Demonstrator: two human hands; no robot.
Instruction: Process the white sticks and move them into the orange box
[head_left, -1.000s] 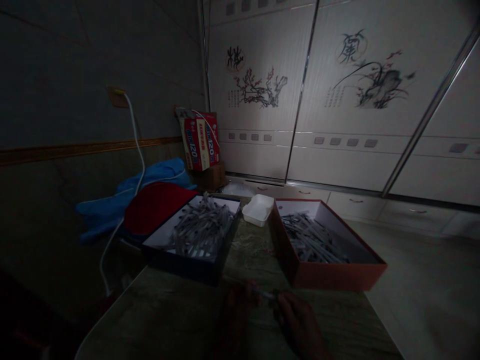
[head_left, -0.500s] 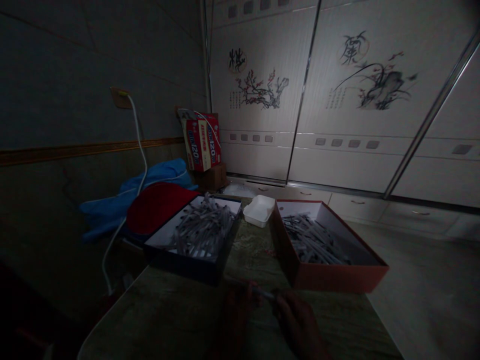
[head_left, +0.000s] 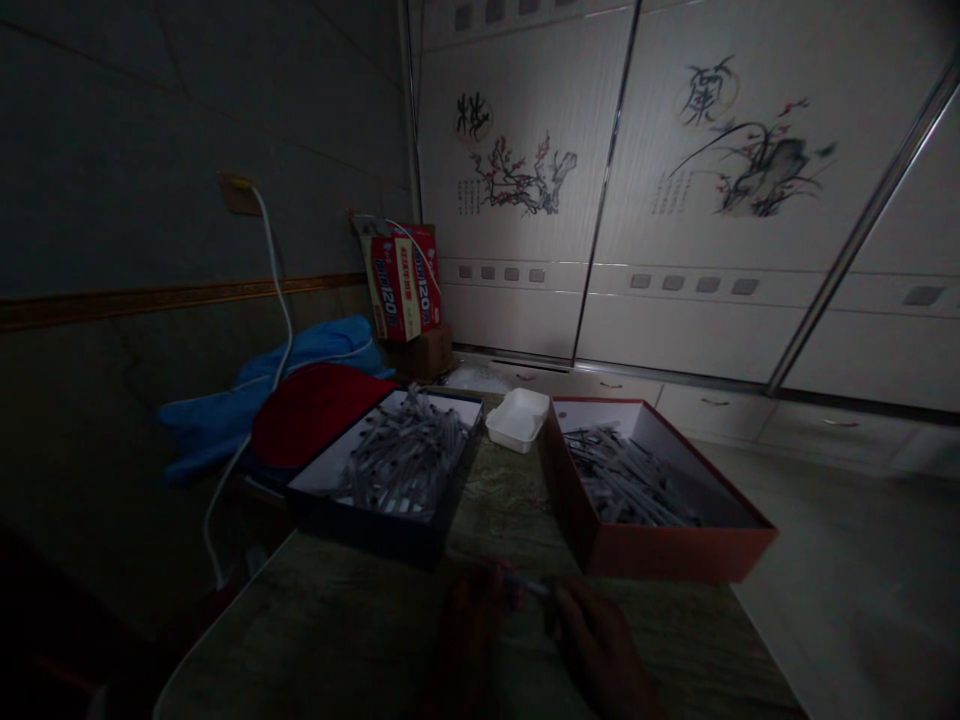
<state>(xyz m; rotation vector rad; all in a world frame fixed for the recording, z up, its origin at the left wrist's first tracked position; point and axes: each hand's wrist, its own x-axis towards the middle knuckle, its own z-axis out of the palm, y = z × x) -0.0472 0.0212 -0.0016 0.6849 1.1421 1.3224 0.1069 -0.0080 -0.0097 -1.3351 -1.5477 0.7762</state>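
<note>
A slim pale pen (head_left: 530, 584) lies roughly level between my two hands, low in the head view above the table. My left hand (head_left: 474, 615) pinches its left end, and my right hand (head_left: 598, 632) is closed around its right end. Dim light blurs the fingertips and the pen's detail. Ahead on the left, a dark blue box (head_left: 367, 533) holds a heap of clear pens (head_left: 409, 455) with dark tips. On the right, an orange-red box (head_left: 679, 553) contains more such pens (head_left: 626, 475).
A white plastic tray (head_left: 517, 420) sits between the boxes on the marbled table (head_left: 337, 620). Left of them are a red round item (head_left: 319, 412), blue cloth (head_left: 300, 350) and a white cable (head_left: 277, 270). A red carton (head_left: 405, 285) stands behind, by the wardrobe doors (head_left: 517, 310).
My hands and the pen stay almost in the same place, with only a slight shift of the fingers. The boxes have not moved.
</note>
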